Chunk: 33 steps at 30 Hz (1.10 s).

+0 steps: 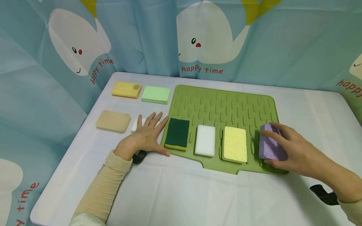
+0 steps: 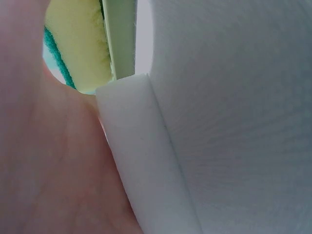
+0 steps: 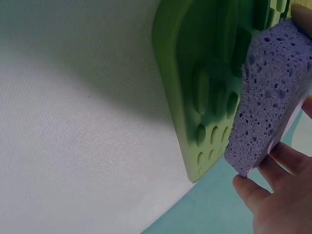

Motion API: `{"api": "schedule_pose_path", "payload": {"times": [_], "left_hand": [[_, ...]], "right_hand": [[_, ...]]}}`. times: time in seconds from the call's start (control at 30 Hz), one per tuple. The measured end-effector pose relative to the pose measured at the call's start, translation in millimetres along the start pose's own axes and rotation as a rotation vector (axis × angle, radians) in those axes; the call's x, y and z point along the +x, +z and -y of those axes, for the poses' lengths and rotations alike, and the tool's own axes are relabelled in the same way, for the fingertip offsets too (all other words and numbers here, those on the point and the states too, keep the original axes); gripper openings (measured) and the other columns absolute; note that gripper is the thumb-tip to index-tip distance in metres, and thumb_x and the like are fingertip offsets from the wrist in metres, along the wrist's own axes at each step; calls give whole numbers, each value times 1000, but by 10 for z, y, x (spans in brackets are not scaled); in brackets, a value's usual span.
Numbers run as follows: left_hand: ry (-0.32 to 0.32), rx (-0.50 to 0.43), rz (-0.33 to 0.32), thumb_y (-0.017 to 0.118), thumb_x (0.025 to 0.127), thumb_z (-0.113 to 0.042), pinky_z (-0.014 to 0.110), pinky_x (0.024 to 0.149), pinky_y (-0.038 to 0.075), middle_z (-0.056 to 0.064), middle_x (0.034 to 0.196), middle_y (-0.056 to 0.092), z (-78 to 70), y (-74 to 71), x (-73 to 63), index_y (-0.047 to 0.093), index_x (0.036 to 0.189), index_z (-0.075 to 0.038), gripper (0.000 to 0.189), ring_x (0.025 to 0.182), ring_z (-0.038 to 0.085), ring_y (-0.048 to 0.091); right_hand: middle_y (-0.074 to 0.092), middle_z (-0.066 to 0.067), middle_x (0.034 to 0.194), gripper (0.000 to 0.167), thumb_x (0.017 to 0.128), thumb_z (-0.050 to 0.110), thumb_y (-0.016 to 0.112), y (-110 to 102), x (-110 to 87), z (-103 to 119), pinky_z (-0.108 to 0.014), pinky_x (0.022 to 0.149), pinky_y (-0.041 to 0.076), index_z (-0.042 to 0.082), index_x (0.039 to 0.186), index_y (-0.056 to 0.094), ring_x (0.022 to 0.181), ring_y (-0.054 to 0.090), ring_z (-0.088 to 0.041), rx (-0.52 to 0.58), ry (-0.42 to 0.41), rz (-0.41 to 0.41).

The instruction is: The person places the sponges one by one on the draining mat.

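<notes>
– Checking the right hand [image 1: 294, 150]: what is being grasped?
– Purple sponge [image 1: 266, 146]. It is pinched between thumb and fingers at the right of the frame, over the lower right part of the green mat [image 1: 217, 106]. Whether the mat is touched by it can't be told.
– Backed up by the right wrist view?
– Yes. The porous face is shown there, fingertips set against the edges, mat corner seen near it.
– Left hand [image 1: 145, 136]?
– Nothing gripped, fingers spread. It is placed left of centre, by the mat's left edge. A white block [image 1: 136, 127] is partly covered by it; in the left wrist view the block is seen right by the palm.
– Anything else carried by the mat?
– Three items, spaced apart in a row across its lower half. From left: dark green sponge [image 1: 177, 132] with yellow base, white sponge [image 1: 205, 140], pale yellow sponge [image 1: 234, 143].
– Off the mat?
– On the tabletop [image 1: 183, 194], upper left: yellow sponge [image 1: 124, 89], mint sponge [image 1: 155, 94] to its right, beige sponge [image 1: 113, 121] lower down.
– Backdrop?
– Blue curtain [image 1: 158, 37], printed with white whales and "happy time" in red, hung across the top.
</notes>
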<state>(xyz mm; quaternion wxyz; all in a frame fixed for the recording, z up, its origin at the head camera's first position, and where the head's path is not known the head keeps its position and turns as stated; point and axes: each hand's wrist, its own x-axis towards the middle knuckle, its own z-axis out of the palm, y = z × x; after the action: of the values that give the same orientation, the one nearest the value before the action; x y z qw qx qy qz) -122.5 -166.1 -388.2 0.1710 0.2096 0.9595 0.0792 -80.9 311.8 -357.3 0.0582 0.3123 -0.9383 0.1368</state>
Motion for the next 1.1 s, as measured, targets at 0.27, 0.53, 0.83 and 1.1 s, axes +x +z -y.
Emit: {"api": "schedule_pose_path", "payload": {"times": [0.27,0.53,0.83,1.1], "left_hand": [[-2,0,4,72,65,-80,71,113,-11,8,169,-5,-2,6,10,1,161,-22,133,155,35,-6],[-5,3,5,72,64,-80,71,113,-11,8,168,-6,-5,6,16,0,161,-23,134,155,34,-7],[-8,6,10,72,64,-80,71,114,-11,8,168,-6,-11,4,18,0,161,-23,134,155,34,-7],[-8,0,6,73,64,-80,72,113,-10,9,168,-5,-5,4,11,1,161,-22,134,155,35,-6]], "right_hand": [[44,-20,144,100,54,25,96,40,-27,27,-44,78,51,19,144,52,118,51,-37,-33,-44,13],[47,-15,143,112,50,28,98,82,-63,24,-11,87,31,15,148,46,117,51,-30,-23,-65,-3],[44,-18,147,116,50,22,97,157,-82,29,-1,94,22,10,151,41,117,50,-29,28,-51,-12],[39,-22,150,121,51,24,98,187,-77,52,4,98,10,8,153,36,121,46,-34,80,-18,9]]}}
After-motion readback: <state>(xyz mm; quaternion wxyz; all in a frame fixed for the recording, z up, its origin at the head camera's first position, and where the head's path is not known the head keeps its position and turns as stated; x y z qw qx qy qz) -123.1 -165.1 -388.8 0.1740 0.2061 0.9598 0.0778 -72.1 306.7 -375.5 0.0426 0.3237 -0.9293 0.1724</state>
